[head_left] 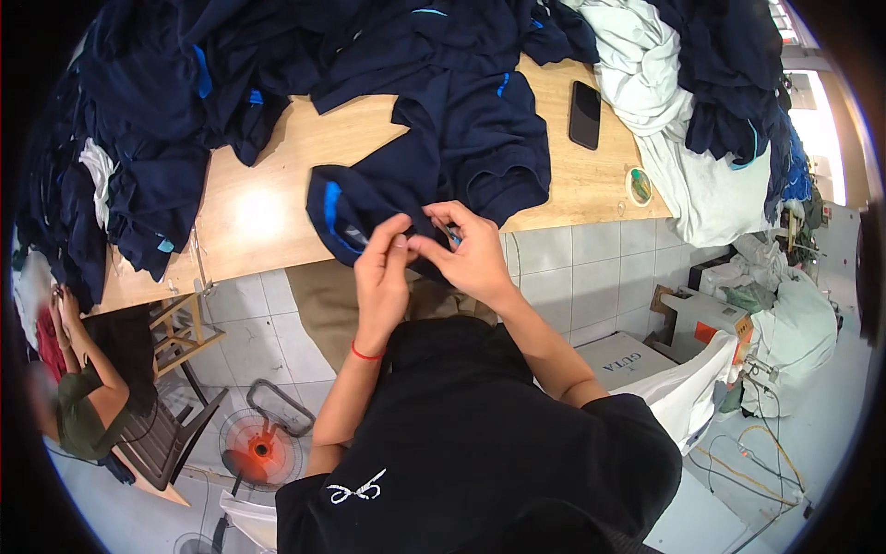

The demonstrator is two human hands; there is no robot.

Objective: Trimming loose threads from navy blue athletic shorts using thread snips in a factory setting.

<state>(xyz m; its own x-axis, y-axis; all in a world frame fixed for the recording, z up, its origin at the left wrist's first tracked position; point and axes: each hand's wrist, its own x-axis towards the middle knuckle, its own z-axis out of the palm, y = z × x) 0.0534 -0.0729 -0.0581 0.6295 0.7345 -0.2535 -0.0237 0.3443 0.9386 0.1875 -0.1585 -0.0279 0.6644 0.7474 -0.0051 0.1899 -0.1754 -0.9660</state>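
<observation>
A navy garment (369,180) with a bright blue strip lies at the table's front edge, partly hanging over it. Above its hanging part, my left hand (380,277) is closed, thumb and forefinger pinched. Whatever sits between those fingertips is too small to make out. My right hand (471,254) meets it there with thumb and fingers bent inward. A small slim tool with a blue part (452,236) shows within the right hand, mostly hidden by the fingers.
Piles of navy garments (249,55) cover the table's back and left. To the right lie a black phone (584,114), a tape roll (639,186) and pale cloth (646,74). A floor fan (261,448) stands left, near a chair (166,434) and another person (92,397).
</observation>
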